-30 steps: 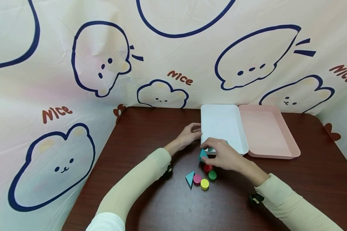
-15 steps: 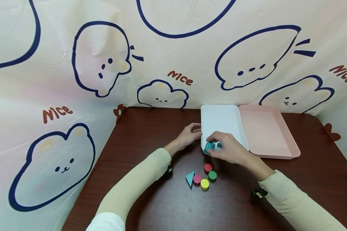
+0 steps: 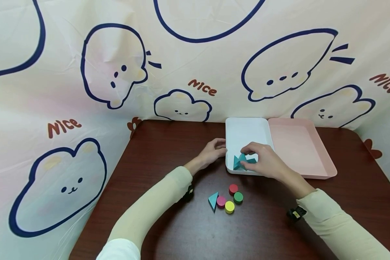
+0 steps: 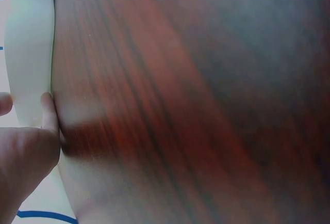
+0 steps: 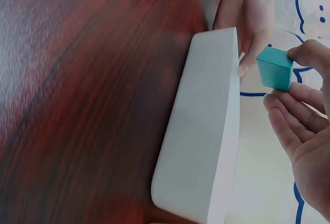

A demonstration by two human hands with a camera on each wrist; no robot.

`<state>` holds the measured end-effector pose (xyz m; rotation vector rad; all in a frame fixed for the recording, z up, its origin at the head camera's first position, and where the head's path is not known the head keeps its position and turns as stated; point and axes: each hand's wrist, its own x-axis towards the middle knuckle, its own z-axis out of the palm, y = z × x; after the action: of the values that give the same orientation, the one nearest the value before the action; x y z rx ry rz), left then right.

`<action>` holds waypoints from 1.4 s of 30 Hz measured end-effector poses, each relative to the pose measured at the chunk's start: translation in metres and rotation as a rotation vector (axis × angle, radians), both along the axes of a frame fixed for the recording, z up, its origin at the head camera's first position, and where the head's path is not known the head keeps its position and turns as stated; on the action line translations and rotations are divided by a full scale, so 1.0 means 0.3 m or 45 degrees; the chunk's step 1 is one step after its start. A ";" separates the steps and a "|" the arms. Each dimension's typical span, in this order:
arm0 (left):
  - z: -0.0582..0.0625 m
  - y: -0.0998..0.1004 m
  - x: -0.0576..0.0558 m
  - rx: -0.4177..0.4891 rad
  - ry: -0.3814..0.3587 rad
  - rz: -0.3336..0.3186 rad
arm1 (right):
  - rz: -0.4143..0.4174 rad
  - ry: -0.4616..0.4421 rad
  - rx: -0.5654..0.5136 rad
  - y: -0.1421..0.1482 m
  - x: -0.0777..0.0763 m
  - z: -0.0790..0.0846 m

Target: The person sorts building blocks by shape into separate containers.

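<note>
Over the near part of the white tray [image 3: 247, 133], my right hand [image 3: 266, 162] pinches a teal block [image 3: 242, 158] between thumb and fingers. The right wrist view shows that block [image 5: 276, 68] raised above the tray's wall. Beside it in the tray are other teal blocks, one a triangular block [image 3: 236, 163], partly covered by the hand. My left hand [image 3: 212, 152] rests with loosely bent fingers against the tray's left wall. In the left wrist view, a finger [image 4: 49, 111] of it touches the pale wall.
A pink tray [image 3: 300, 144] adjoins the white one on the right. Nearer on the dark table [image 3: 182, 231] lie a blue triangular block [image 3: 213, 201] and pink [image 3: 221, 202], yellow [image 3: 229, 207], green [image 3: 238, 198] and red [image 3: 233, 189] round blocks. A printed curtain [image 3: 188, 65] hangs behind.
My right hand has carried the teal block from the white tray's front edge, up and rightward over the tray. The left hand has stayed in place.
</note>
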<state>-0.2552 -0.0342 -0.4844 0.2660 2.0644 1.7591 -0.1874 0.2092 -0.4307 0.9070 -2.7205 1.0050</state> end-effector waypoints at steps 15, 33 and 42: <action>-0.006 0.000 -0.004 0.003 -0.007 0.013 | -0.111 -0.070 0.016 0.070 -0.022 -0.005; -0.009 0.003 -0.005 -0.002 0.002 0.007 | -0.211 -0.129 0.039 0.118 -0.031 -0.017; -0.013 0.002 -0.007 0.001 -0.003 0.007 | -0.250 -0.141 0.056 0.142 -0.035 -0.037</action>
<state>-0.2571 -0.0336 -0.4882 0.2584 2.0649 1.7626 -0.1978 0.2518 -0.4419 0.5915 -2.8639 0.9877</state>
